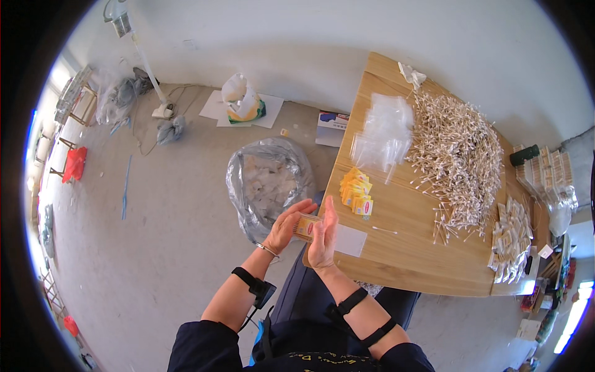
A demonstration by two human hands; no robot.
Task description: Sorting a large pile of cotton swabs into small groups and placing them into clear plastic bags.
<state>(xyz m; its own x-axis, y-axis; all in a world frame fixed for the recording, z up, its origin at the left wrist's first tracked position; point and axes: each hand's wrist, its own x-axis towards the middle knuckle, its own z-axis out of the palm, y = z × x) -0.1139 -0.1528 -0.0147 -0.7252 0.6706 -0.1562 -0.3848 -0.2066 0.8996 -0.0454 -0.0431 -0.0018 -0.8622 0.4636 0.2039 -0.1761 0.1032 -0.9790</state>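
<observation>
Between my left hand [284, 227] and my right hand [323, 240] is a small flat pack of cotton swabs [306, 227] with a yellow and red card on its face. My fingers are stretched fairly straight, and both palms press the pack from its two sides just off the table's left edge. Close to my right hand lie a white sheet [351, 240], a spread stack of yellow cards [356, 193] and a single cotton swab [385, 230]. Farther back are clear plastic bags [387, 127] beside a large heap of loose cotton swabs [458, 158].
The wooden table [421, 260] carries filled swab packs [512, 239] at its right end. Left of it, on the floor, stands a grey plastic bag [238, 180] with pale scraps inside. A carton [331, 129], a white carrier bag [243, 99] and a lamp stand [149, 71] are near the wall.
</observation>
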